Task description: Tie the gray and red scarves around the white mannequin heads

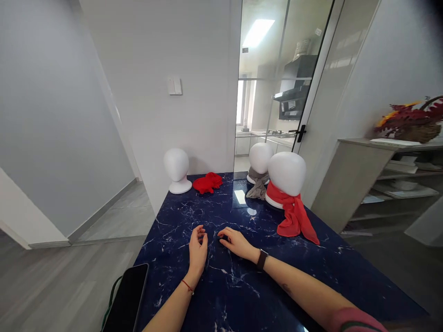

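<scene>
My left hand (198, 249) rests on its edge on the dark blue marbled table (187, 210), fingers loosely curved, thumb apart, holding nothing. To its right lies my right hand (236, 242), palm down, relaxed and open, also with nothing in it. Beyond them, a bare white mannequin head (176, 167) stands at the back left beside a crumpled red cloth (207, 183). At the right, a second white head (287, 173) wears a knotted red scarf (293, 216) whose ends spread over the table. Behind it, another white head (260, 157) has a grey scarf (258, 184) around its neck.
A black phone (128, 297) with a green cord lies at the table's left edge. A wall with a light switch (175, 86) and a glass door (273, 92) stand behind the table. Off to the right is a shelf unit (367, 157) bearing a flower basket (417, 127).
</scene>
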Action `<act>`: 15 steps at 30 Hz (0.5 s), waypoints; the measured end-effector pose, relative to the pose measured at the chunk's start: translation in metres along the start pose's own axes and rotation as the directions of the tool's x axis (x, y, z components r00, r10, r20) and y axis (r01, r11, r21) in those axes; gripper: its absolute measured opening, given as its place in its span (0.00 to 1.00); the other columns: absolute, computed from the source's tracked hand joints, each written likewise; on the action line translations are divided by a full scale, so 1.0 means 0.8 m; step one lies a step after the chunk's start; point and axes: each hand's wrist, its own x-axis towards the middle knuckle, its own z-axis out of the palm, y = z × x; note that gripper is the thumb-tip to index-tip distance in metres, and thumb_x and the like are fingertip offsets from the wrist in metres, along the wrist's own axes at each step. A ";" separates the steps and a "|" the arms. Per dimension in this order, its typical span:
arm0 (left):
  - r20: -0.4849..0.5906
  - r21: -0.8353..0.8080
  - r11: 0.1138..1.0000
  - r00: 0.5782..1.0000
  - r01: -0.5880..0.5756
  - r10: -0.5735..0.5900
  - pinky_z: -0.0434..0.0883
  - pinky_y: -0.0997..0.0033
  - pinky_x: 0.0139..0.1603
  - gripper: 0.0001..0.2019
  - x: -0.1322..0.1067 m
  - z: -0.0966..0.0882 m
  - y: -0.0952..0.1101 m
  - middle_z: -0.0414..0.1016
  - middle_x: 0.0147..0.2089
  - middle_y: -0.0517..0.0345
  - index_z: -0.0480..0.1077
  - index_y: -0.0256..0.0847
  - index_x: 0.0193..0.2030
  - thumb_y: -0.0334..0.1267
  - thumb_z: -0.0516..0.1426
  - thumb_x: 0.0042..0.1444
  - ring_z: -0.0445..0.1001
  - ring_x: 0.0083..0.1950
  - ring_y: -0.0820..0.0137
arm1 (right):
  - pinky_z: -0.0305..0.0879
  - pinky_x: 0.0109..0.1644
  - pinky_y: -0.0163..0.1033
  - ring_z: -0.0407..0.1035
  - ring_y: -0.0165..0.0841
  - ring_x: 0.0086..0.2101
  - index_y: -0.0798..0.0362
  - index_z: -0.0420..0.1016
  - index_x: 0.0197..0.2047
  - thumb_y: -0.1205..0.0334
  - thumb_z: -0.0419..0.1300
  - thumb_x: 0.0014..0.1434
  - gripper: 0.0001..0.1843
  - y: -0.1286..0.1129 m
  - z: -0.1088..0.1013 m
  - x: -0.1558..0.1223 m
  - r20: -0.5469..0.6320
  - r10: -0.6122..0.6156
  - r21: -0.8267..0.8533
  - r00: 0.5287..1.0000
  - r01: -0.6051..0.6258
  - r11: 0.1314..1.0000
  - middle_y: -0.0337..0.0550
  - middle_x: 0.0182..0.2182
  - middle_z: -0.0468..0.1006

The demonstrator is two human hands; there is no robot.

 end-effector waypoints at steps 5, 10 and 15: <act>-0.205 0.133 0.983 0.974 0.124 -0.095 0.69 0.61 0.51 0.13 0.077 -0.003 -0.007 0.68 0.50 0.50 0.63 0.40 0.48 0.33 0.53 0.54 0.72 0.48 0.67 | 0.62 0.36 0.33 0.66 0.29 0.31 0.52 0.75 0.37 0.62 0.53 0.61 0.09 0.004 0.004 0.004 -0.064 0.029 0.053 0.998 -0.025 0.998 0.40 0.33 0.72; -0.244 0.264 0.951 0.965 0.158 -0.092 0.63 0.56 0.59 0.22 0.201 -0.018 -0.024 0.62 0.56 0.39 0.60 0.33 0.55 0.34 0.55 0.52 0.66 0.58 0.59 | 0.61 0.36 0.33 0.66 0.29 0.31 0.51 0.74 0.35 0.62 0.53 0.61 0.09 0.007 0.004 0.002 -0.065 0.057 0.099 0.996 -0.050 0.994 0.40 0.33 0.73; -0.192 0.393 0.912 0.980 0.117 -0.043 0.56 0.50 0.64 0.31 0.286 -0.043 -0.057 0.54 0.64 0.34 0.60 0.36 0.58 0.37 0.62 0.46 0.51 0.68 0.48 | 0.60 0.37 0.35 0.67 0.30 0.31 0.49 0.74 0.34 0.62 0.53 0.61 0.09 0.005 0.008 0.002 -0.053 0.070 0.037 0.996 -0.068 0.997 0.39 0.32 0.74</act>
